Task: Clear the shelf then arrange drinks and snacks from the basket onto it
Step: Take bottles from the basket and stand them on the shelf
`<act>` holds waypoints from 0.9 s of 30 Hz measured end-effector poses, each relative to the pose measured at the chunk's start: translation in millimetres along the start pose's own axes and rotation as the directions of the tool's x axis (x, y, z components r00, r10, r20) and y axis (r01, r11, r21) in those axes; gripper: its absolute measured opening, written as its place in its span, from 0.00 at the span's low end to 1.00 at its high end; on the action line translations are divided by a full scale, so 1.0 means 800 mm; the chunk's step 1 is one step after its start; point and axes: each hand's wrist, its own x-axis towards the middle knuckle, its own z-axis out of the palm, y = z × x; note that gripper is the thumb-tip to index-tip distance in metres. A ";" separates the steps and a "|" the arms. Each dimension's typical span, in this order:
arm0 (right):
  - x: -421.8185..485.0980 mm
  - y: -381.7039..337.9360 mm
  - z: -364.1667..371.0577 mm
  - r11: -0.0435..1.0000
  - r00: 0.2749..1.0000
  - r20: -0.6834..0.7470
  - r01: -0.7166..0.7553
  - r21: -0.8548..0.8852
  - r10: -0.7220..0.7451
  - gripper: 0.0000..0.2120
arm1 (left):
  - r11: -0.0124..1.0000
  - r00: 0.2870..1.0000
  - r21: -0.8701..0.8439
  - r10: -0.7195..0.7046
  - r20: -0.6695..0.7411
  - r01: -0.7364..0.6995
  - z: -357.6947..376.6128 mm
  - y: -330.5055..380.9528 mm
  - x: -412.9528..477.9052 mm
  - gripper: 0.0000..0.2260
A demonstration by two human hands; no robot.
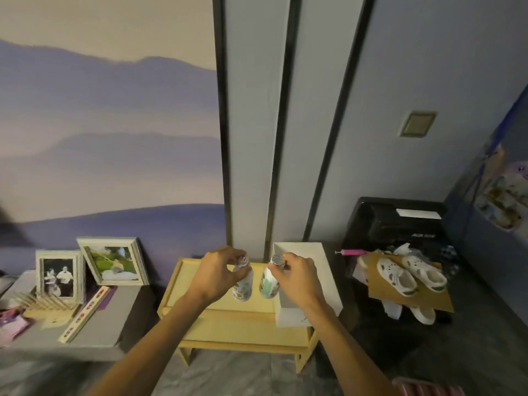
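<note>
Two bottles (243,284) (269,282), hands (218,271) (297,274) gripping caps, shelf (200,284)

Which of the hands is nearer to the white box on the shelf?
Right. The right hand holds a bottle directly beside the white box, overlapping it in view. The left hand is further left, over the shelf.

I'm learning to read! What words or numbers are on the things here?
No words here are clear enough to read.
Left bottle: colourful print, too blurred.
Right bottle: green print, too blurred.
Black box: small light lettering, too small; its white label looks blank.
Long strip by the photo frames: red marks, unreadable.
</note>
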 end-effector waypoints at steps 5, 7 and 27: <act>0.063 -0.003 0.047 1.000 1.000 -0.019 0.023 -0.017 -0.023 0.12 | 0.999 0.998 -0.004 -0.054 -0.010 0.054 0.008 -0.044 0.055 0.15; 0.093 0.006 0.064 1.000 1.000 -0.019 0.016 -0.013 -0.016 0.12 | 0.997 0.997 -0.021 -0.072 0.002 0.072 0.023 -0.066 0.084 0.16; 0.282 0.188 0.294 0.950 0.939 0.144 -0.309 -0.043 0.312 0.10 | 0.948 0.942 -0.064 -0.300 0.148 0.312 0.227 -0.273 0.256 0.07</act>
